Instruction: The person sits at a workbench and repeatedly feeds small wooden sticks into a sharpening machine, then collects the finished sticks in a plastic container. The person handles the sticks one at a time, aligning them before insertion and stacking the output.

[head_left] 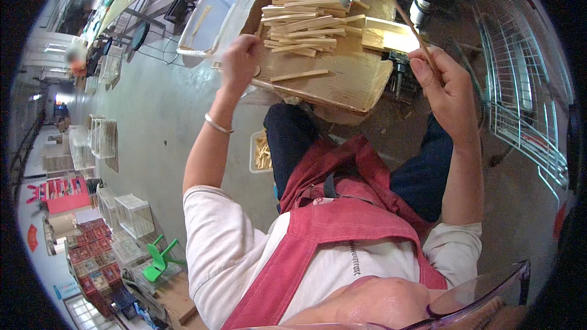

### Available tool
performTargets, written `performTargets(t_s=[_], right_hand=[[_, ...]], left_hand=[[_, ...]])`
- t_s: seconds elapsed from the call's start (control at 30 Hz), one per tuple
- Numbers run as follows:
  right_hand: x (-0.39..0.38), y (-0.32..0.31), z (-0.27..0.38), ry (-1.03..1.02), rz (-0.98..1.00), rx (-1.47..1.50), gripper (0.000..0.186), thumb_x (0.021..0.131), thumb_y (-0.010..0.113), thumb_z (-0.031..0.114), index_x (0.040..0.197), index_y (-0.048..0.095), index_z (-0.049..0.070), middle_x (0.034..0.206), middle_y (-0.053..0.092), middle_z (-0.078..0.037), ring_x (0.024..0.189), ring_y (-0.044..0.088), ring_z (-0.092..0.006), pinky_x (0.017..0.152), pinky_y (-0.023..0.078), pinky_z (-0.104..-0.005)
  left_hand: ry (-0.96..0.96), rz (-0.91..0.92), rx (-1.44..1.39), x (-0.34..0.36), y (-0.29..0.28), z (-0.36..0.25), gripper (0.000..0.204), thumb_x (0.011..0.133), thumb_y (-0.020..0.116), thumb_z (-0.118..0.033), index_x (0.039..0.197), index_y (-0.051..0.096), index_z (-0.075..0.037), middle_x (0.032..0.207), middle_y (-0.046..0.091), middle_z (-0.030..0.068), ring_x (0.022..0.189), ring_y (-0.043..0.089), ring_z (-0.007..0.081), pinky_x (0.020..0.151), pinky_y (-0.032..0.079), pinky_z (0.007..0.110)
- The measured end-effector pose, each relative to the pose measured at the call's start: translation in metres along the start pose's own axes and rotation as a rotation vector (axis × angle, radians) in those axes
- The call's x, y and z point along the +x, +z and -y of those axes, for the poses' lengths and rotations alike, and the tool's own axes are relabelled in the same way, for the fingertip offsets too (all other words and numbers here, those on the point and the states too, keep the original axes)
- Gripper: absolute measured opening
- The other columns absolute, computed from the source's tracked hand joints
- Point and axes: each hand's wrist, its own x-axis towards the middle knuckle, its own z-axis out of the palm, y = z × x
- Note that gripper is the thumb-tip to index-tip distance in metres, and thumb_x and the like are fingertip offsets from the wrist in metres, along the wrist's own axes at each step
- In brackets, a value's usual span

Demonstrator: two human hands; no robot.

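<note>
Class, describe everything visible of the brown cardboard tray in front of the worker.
The cardboard tray is brown, shallow and open-topped, with low walls and worn-looking edges. It lies beyond the knees. Pale wooden sticks are heaped on it, one lying apart toward its near side. The left hand is at its left edge; contact is unclear.

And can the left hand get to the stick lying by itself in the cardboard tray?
Probably yes: the left hand is at the tray's left edge, and nothing seems to cover the lone stick, which lies apart from the pile.
</note>
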Motion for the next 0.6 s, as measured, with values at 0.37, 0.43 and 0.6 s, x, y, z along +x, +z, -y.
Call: performTargets(t_s=[0.37,0.43,0.6], right_hand=[[-0.007,-0.004,-0.016,-0.025,-0.055,-0.005,0.023,0.102,0.067,0.021,0.099,0.068,-0.001,0.071,0.061,-0.007,0.064,0.052,-0.0089,0.059,0.044,-0.0298],[-0.007,-0.005,-0.017,-0.039,-0.069,0.007,0.023,0.102,0.066,0.021,0.099,0.068,-0.001,0.071,0.062,-0.008,0.064,0.052,-0.0100,0.059,0.044,-0.0305],[-0.006,-0.005,-0.011,-0.022,-0.032,-0.024,0.025,0.102,0.067,0.023,0.098,0.068,-0.001,0.071,0.062,-0.009,0.064,0.054,-0.0118,0.059,0.045,-0.0312]], left_hand=[[0.219,0.222,0.384,0.033,0.098,-0.037,0.040,0.082,0.076,-0.019,0.119,0.062,-0.010,0.121,0.062,0.0112,0.119,0.058,0.0320,0.098,0.050,0.045],[0.267,0.228,0.425,0.031,0.098,-0.037,0.036,0.083,0.075,-0.020,0.114,0.061,-0.010,0.116,0.063,0.0117,0.116,0.060,0.0326,0.095,0.050,0.046],[0.225,0.309,0.377,0.023,0.099,-0.026,0.026,0.088,0.072,-0.020,0.109,0.060,-0.009,0.109,0.065,0.0138,0.108,0.063,0.0357,0.091,0.051,0.048]])
